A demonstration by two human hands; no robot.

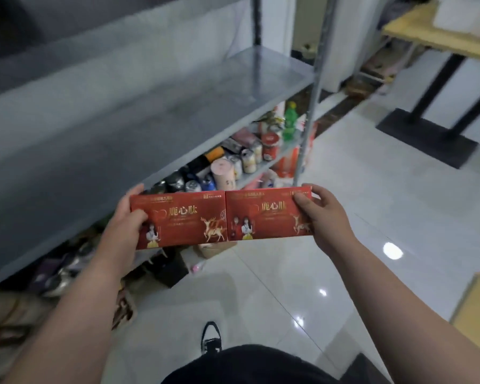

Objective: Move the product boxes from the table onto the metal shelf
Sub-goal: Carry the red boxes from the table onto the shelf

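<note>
Two red product boxes, the left box (182, 220) and the right box (266, 214), are carried edge to edge as a single span in the air in front of the metal shelf (155, 106), not yet resting on it. The left hand (128, 220) grasps the outer end of the left box, thumb on the printed face and fingers behind; the right hand (320, 214) grasps the outer end of the right box in the same way. Nothing supports the seam where the boxes meet midway between the hands. The pair appears to be held only by inward pressure, so any easing of that pressure, or a tilt of either wrist, could let the boxes hinge at the seam and drop to the tiled floor (344, 217) below the hands. The grey shelf board lies beyond and above the left hand; its front lip could catch the leading edges if the span arrives low. The undersides of the boxes and the fingers behind them are hidden. The goods on the lower shelf (250, 153) beyond the boxes are blurred, and the table (438, 37) far beyond the right hand is cut off by the frame.
</note>
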